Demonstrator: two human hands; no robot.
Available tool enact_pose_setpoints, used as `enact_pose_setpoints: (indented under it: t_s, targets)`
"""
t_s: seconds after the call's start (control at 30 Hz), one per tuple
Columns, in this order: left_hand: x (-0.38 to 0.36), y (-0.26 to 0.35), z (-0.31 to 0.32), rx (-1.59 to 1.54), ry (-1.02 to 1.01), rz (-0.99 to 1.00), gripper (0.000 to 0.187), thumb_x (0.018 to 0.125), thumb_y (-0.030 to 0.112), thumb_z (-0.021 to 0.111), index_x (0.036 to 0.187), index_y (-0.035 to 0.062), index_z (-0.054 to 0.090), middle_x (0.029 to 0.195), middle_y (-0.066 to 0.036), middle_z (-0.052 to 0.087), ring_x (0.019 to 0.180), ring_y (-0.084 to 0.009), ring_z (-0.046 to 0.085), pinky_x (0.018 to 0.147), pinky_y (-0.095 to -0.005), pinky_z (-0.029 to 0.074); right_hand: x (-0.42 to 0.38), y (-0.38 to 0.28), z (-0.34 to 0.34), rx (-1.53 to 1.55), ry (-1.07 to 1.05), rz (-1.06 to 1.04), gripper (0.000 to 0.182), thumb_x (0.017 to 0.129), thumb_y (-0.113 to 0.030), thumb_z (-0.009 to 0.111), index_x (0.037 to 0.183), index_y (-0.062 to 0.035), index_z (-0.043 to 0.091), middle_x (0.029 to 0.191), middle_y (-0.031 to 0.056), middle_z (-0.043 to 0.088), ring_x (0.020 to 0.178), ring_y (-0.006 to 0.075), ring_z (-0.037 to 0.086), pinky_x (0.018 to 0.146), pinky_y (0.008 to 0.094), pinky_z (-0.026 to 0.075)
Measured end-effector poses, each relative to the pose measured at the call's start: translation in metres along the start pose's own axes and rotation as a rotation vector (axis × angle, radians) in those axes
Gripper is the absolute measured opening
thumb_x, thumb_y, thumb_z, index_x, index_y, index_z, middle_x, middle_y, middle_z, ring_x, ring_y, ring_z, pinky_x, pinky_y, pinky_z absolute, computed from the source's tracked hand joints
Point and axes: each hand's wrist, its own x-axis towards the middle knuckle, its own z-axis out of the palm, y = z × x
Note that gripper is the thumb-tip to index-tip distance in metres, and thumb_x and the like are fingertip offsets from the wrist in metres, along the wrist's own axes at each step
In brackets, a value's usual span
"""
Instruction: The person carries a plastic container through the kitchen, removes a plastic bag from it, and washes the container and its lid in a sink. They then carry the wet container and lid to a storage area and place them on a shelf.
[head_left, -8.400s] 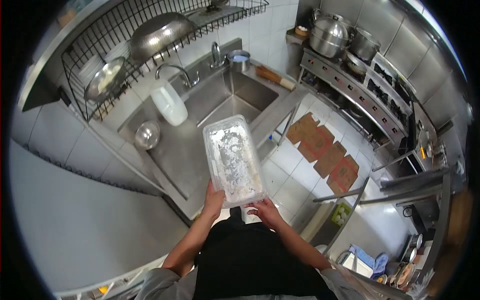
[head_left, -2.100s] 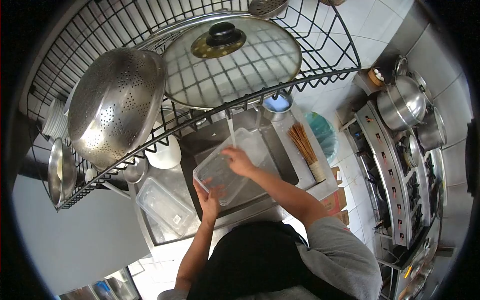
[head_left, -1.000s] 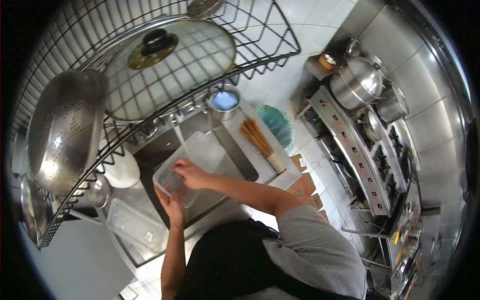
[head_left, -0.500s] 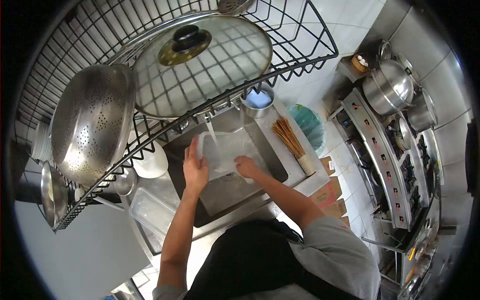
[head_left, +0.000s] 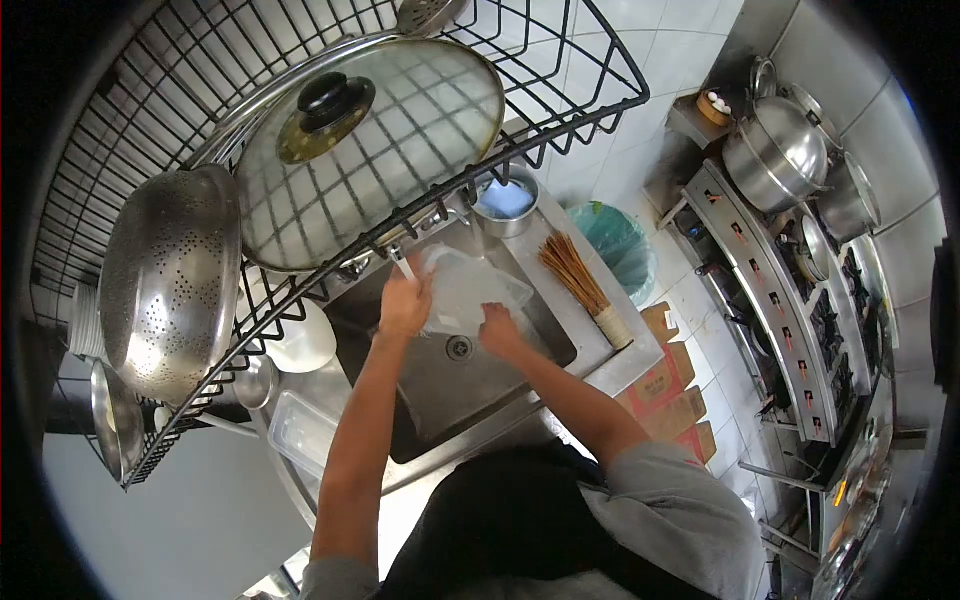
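A translucent plastic container (head_left: pixel 465 288) is tilted over the steel sink (head_left: pixel 430 415), under the tap (head_left: pixel 402 264). My left hand (head_left: pixel 405 303) grips its left side, right below the spout, where a short stream of water shows. At the container's near right edge, my right hand (head_left: pixel 497 328) is closed on the rim, fingertips partly hidden. Below the container, the drain (head_left: pixel 459 347) shows in the sink floor. Another clear plastic container (head_left: pixel 303 432) lies on the counter left of the sink.
A stick brush (head_left: pixel 575 272) and a metal pot with blue contents (head_left: pixel 507 200) stand right of the sink. Overhead, a wire rack (head_left: pixel 590 118) holds a glass lid (head_left: pixel 400 130) and a colander (head_left: pixel 172 285). A lined bin (head_left: pixel 612 250), cardboard boxes (head_left: pixel 660 385) and a stove (head_left: pixel 765 300) are farther right.
The container has moved away from me toward the tap and tipped, uncovering the drain. My left hand has shifted up under the spout; my right hand stays near its edge.
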Motion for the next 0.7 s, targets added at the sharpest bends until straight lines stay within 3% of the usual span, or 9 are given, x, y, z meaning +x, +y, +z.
enact_pose_setpoints:
  t_s: [0.13, 0.2, 0.3, 0.37, 0.43, 0.57, 0.63, 0.67, 0.7]
  targets:
    - [-0.057, -0.031, 0.005, 0.098, 0.224, -0.045, 0.037, 0.097, 0.023, 0.054, 0.121, -0.0040, 0.049, 0.106, -0.024, 0.061, 0.096, -0.0375, 0.062, 0.079, -0.0452, 0.051, -0.008, -0.021, 0.030, 0.223, -0.103, -0.331, 0.043, 0.077, -0.003, 0.053, 0.119, 0.0052, 0.057, 0.122, 0.0243, 0.056, 0.114, 0.0399, 0.053, 0.101, 0.0436, 0.042]
    - [-0.093, -0.035, -0.002, -0.774, 0.379, -0.603, 0.039, 0.100, 0.033, 0.052, 0.115, -0.0025, 0.050, 0.095, -0.015, 0.062, 0.084, -0.0234, 0.063, 0.072, -0.0359, 0.053, -0.007, -0.026, 0.030, 0.240, -0.085, -0.472, 0.038, 0.077, -0.004, 0.052, 0.113, 0.0079, 0.060, 0.118, 0.0240, 0.058, 0.114, 0.0408, 0.053, 0.099, 0.0436, 0.042]
    - [-0.142, -0.033, -0.008, -0.847, 0.513, -0.774, 0.040, 0.100, 0.041, 0.049, 0.106, 0.0011, 0.050, 0.085, -0.008, 0.057, 0.072, -0.0136, 0.058, 0.065, -0.0276, 0.051, 0.006, -0.020, 0.013, -0.023, 0.007, -0.272, 0.031, 0.077, -0.005, 0.053, 0.104, 0.0065, 0.064, 0.112, 0.0235, 0.060, 0.111, 0.0397, 0.054, 0.097, 0.0448, 0.043]
    - [-0.161, -0.031, 0.007, -0.804, 0.576, -0.827, 0.039, 0.100, 0.041, 0.049, 0.102, 0.0027, 0.048, 0.080, -0.007, 0.057, 0.062, -0.0145, 0.057, 0.059, -0.0281, 0.050, 0.000, -0.028, 0.020, -0.079, -0.066, -0.376, 0.025, 0.079, -0.007, 0.054, 0.097, 0.0053, 0.065, 0.108, 0.0232, 0.061, 0.107, 0.0394, 0.055, 0.095, 0.0460, 0.044]
    - [-0.172, -0.021, 0.015, -1.022, 0.708, -0.993, 0.040, 0.100, 0.042, 0.049, 0.104, 0.0020, 0.045, 0.079, -0.008, 0.057, 0.062, -0.0163, 0.058, 0.055, -0.0291, 0.051, -0.012, -0.051, 0.025, 0.017, -0.328, -0.687, 0.024, 0.080, -0.011, 0.055, 0.095, 0.0058, 0.065, 0.108, 0.0248, 0.060, 0.106, 0.0400, 0.056, 0.094, 0.0461, 0.044]
    - [-0.202, -0.035, 0.031, -1.154, 0.701, -0.916, 0.043, 0.099, 0.043, 0.050, 0.110, 0.0016, 0.042, 0.081, -0.011, 0.057, 0.063, -0.0203, 0.061, 0.053, -0.0331, 0.053, 0.001, -0.068, 0.010, -0.037, -0.309, -0.463, 0.034, 0.082, -0.014, 0.057, 0.106, 0.0085, 0.063, 0.123, 0.0288, 0.055, 0.120, 0.0420, 0.049, 0.102, 0.0468, 0.040]
    - [-0.201, -0.013, 0.029, -1.172, 0.676, -0.909, 0.044, 0.098, 0.045, 0.050, 0.109, 0.0026, 0.045, 0.080, -0.009, 0.058, 0.069, -0.0241, 0.064, 0.058, -0.0386, 0.057, 0.020, -0.072, 0.005, -0.577, -0.090, -0.540, 0.044, 0.085, -0.019, 0.056, 0.120, 0.0087, 0.058, 0.139, 0.0320, 0.042, 0.134, 0.0436, 0.036, 0.108, 0.0510, 0.033]
    - [-0.198, -0.006, 0.029, -1.290, 0.666, -0.909, 0.048, 0.097, 0.048, 0.052, 0.113, 0.0031, 0.043, 0.084, -0.011, 0.058, 0.070, -0.0251, 0.065, 0.059, -0.0395, 0.057, 0.026, -0.083, 0.007, -0.678, -0.400, -0.526, 0.051, 0.089, -0.023, 0.052, 0.130, 0.0079, 0.050, 0.148, 0.0319, 0.030, 0.140, 0.0451, 0.025, 0.112, 0.0547, 0.026]
    - [-0.197, -0.005, 0.032, -1.300, 0.662, -0.903, 0.048, 0.097, 0.048, 0.052, 0.113, 0.0031, 0.043, 0.084, -0.011, 0.058, 0.070, -0.0251, 0.065, 0.059, -0.0395, 0.057, 0.019, -0.088, 0.005, -0.685, -0.393, -0.521, 0.051, 0.089, -0.023, 0.052, 0.130, 0.0079, 0.050, 0.148, 0.0319, 0.030, 0.140, 0.0451, 0.025, 0.112, 0.0547, 0.026]
